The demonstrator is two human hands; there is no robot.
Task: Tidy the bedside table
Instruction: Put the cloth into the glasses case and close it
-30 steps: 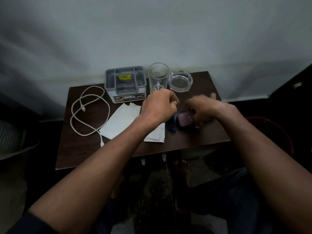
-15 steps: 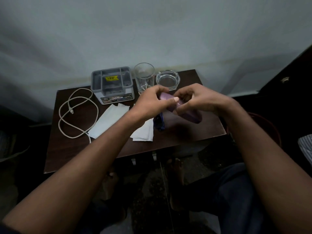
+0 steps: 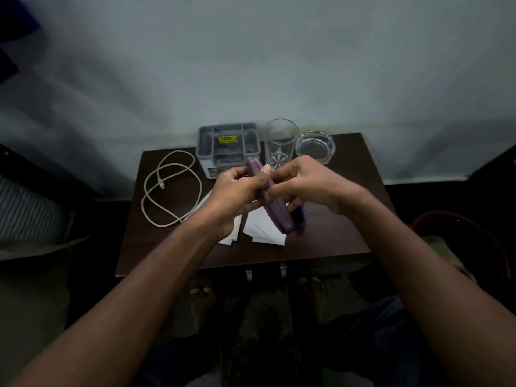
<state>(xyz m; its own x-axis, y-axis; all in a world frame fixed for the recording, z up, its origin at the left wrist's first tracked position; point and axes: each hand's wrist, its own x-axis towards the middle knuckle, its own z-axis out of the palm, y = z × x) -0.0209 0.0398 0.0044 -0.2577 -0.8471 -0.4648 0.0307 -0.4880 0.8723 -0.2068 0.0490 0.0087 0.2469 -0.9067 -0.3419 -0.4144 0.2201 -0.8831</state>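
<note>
Above the dark brown bedside table I hold a long purple case tilted, its far end up. My left hand grips its upper part, thumb on top. My right hand pinches its right edge near the middle. A dark blue object lies just behind the case's lower end; whether it rests on the table or is held I cannot tell. White paper sheets lie on the table under my hands. A grey compartment organiser stands at the back.
A looped white cable lies on the table's left part. A clear drinking glass and a glass ashtray stand at the back right against the pale wall. A reddish round rim shows beside the table on the right.
The purple case has come up off the table into both hands and has turned so one end points up toward the organiser. The camera view has shifted slightly.
</note>
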